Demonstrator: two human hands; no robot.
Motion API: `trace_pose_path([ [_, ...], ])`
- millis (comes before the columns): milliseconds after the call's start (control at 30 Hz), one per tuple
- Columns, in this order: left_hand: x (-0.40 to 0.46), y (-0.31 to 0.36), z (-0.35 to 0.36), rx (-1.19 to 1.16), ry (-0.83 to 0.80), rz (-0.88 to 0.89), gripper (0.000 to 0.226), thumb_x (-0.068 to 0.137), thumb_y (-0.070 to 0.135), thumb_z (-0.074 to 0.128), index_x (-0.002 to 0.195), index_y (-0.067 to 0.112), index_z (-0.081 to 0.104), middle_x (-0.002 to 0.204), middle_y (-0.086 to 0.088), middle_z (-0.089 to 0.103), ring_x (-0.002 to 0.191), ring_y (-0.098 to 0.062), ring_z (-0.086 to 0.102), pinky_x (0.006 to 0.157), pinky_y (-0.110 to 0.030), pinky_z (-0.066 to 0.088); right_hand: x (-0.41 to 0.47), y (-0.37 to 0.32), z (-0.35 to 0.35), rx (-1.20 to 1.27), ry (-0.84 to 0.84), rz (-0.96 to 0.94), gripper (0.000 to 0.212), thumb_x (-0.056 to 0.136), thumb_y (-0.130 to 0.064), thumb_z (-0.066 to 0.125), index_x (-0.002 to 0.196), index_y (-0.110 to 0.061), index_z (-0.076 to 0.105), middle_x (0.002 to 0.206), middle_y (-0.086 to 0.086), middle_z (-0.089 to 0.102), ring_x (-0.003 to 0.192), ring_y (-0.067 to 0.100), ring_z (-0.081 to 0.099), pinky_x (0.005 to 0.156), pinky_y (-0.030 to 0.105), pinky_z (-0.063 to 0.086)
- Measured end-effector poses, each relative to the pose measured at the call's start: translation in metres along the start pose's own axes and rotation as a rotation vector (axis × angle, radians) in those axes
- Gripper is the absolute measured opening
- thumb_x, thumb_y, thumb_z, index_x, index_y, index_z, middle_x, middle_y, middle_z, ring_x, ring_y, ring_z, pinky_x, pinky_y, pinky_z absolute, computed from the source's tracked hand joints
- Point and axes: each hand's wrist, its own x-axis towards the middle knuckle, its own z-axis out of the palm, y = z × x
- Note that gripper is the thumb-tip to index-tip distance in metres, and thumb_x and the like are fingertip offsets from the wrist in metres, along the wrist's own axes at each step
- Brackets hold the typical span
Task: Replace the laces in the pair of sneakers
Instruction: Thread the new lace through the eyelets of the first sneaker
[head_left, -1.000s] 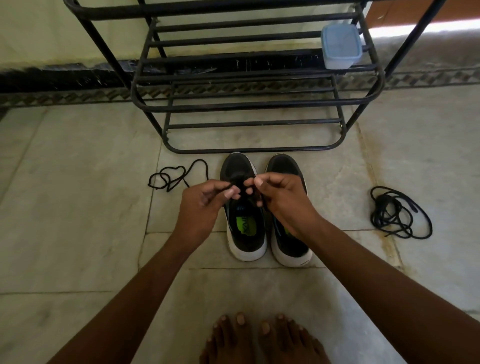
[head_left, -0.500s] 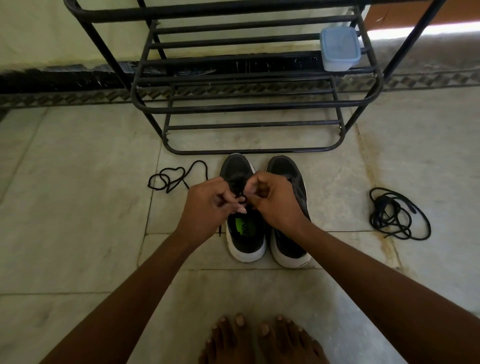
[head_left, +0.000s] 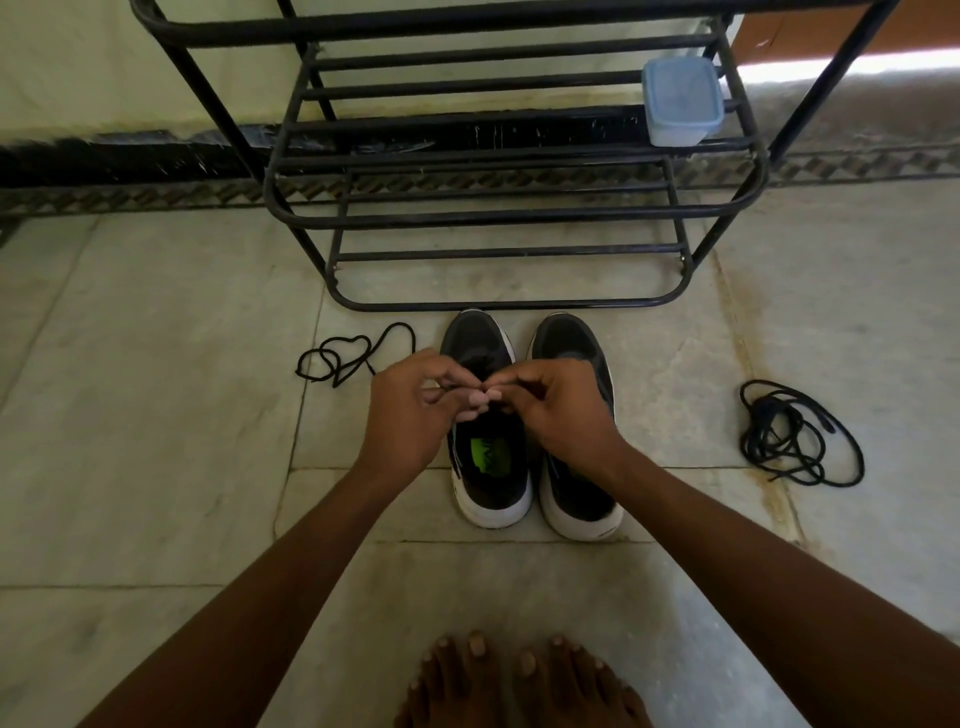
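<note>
Two black sneakers with white soles stand side by side on the floor, the left sneaker (head_left: 488, 467) with a green insole label and the right sneaker (head_left: 571, 343) beside it. My left hand (head_left: 410, 410) and my right hand (head_left: 556, 405) meet over the left sneaker's tongue, fingertips together. Each pinches a thin black lace (head_left: 457, 387) there; most of it is hidden by my fingers. One loose black lace (head_left: 343, 356) lies left of the shoes, and a tangled bundle of black laces (head_left: 789, 436) lies at the right.
A black metal shoe rack (head_left: 498, 218) stands just behind the sneakers, with a blue-lidded plastic box (head_left: 680, 101) on a shelf. My bare feet (head_left: 519, 680) are on the stone floor near the bottom edge. A wall runs behind the rack.
My hands came together from slightly apart and now pinch at one spot over the left sneaker. The sneakers and loose laces have not moved.
</note>
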Motion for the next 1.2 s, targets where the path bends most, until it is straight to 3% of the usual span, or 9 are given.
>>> trace_pose_path([
  [100, 0.003, -0.004, -0.006, 0.08, 0.068, 0.015, 0.008, 0.088, -0.002, 0.074, 0.091, 0.005, 0.077, 0.089, -0.005, 0.071, 0.077, -0.014, 0.075, 0.071, -0.027, 0.063, -0.001, 0.003, -0.008, -0.21, 0.038, -0.15, 0.012, 0.091, -0.004, 0.07, 0.097, -0.01, 0.078, 0.09, 0.001, 0.077, 0.08, 0.009, 0.07, 0.08, 0.022, 0.057],
  [200, 0.006, -0.007, -0.021, 0.262, 0.059, 0.065, 0.003, 0.09, 0.009, 0.074, 0.088, 0.01, 0.074, 0.08, -0.001, 0.07, 0.064, -0.007, 0.071, 0.06, -0.021, 0.058, 0.0, 0.004, -0.021, -0.429, -0.018, -0.263, 0.012, 0.085, 0.004, 0.071, 0.089, -0.006, 0.077, 0.081, 0.007, 0.075, 0.071, 0.018, 0.07, 0.072, 0.034, 0.061],
  [300, 0.006, -0.009, -0.032, 0.398, 0.052, 0.088, 0.009, 0.092, 0.018, 0.073, 0.083, 0.016, 0.072, 0.067, 0.007, 0.066, 0.056, -0.005, 0.065, 0.06, -0.02, 0.053, 0.002, 0.001, -0.036, -0.437, -0.102, -0.332, 0.012, 0.078, 0.008, 0.073, 0.086, 0.0, 0.077, 0.076, 0.011, 0.072, 0.064, 0.022, 0.069, 0.062, 0.035, 0.061],
  [367, 0.003, -0.007, -0.031, 0.28, 0.06, 0.019, 0.008, 0.094, 0.014, 0.07, 0.088, 0.016, 0.075, 0.069, 0.006, 0.07, 0.059, -0.006, 0.069, 0.06, -0.02, 0.056, 0.004, -0.002, -0.042, -0.406, -0.15, -0.367, 0.018, 0.073, 0.011, 0.075, 0.086, 0.0, 0.078, 0.08, 0.012, 0.073, 0.068, 0.023, 0.071, 0.064, 0.035, 0.062],
  [500, 0.006, 0.012, -0.016, -0.234, 0.128, -0.282, 0.01, 0.092, 0.002, 0.071, 0.101, 0.004, 0.075, 0.082, -0.011, 0.078, 0.074, -0.024, 0.078, 0.07, -0.029, 0.064, 0.001, -0.013, -0.036, -0.478, -0.294, -0.471, 0.027, 0.07, 0.014, 0.077, 0.092, -0.002, 0.077, 0.093, 0.012, 0.072, 0.08, 0.025, 0.072, 0.069, 0.039, 0.062],
  [633, 0.019, 0.026, 0.001, -0.228, 0.027, -0.291, 0.001, 0.095, 0.007, 0.068, 0.094, 0.006, 0.069, 0.076, 0.0, 0.078, 0.071, -0.014, 0.076, 0.061, -0.02, 0.058, -0.003, -0.029, -0.021, -0.58, -0.23, -0.599, 0.016, 0.088, -0.001, 0.065, 0.1, -0.002, 0.074, 0.095, 0.013, 0.068, 0.078, 0.025, 0.066, 0.065, 0.037, 0.058],
  [767, 0.024, 0.024, 0.006, -0.139, -0.074, -0.248, 0.015, 0.101, 0.013, 0.061, 0.087, 0.017, 0.062, 0.068, 0.009, 0.072, 0.065, 0.005, 0.066, 0.059, -0.011, 0.047, 0.008, -0.028, -0.024, -0.565, -0.039, -0.577, 0.015, 0.095, -0.013, 0.061, 0.099, -0.006, 0.074, 0.091, 0.01, 0.067, 0.081, 0.02, 0.06, 0.07, 0.03, 0.049],
  [933, 0.015, 0.016, 0.003, -0.146, -0.274, -0.131, 0.016, 0.108, 0.012, 0.046, 0.092, 0.014, 0.051, 0.077, -0.001, 0.067, 0.072, -0.003, 0.063, 0.065, -0.012, 0.045, 0.01, -0.018, -0.027, -0.585, 0.101, -0.472, 0.015, 0.093, -0.014, 0.058, 0.092, -0.005, 0.071, 0.084, 0.011, 0.057, 0.077, 0.025, 0.053, 0.061, 0.037, 0.044],
  [1200, 0.011, 0.005, 0.007, -0.115, -0.181, 0.023, 0.016, 0.087, -0.002, 0.074, 0.081, 0.013, 0.069, 0.083, 0.008, 0.07, 0.084, -0.006, 0.068, 0.079, -0.019, 0.052, 0.007, -0.007, -0.026, -0.214, 0.083, -0.226, 0.01, 0.092, 0.002, 0.065, 0.095, -0.007, 0.067, 0.086, -0.001, 0.064, 0.081, 0.008, 0.06, 0.074, 0.018, 0.049],
])
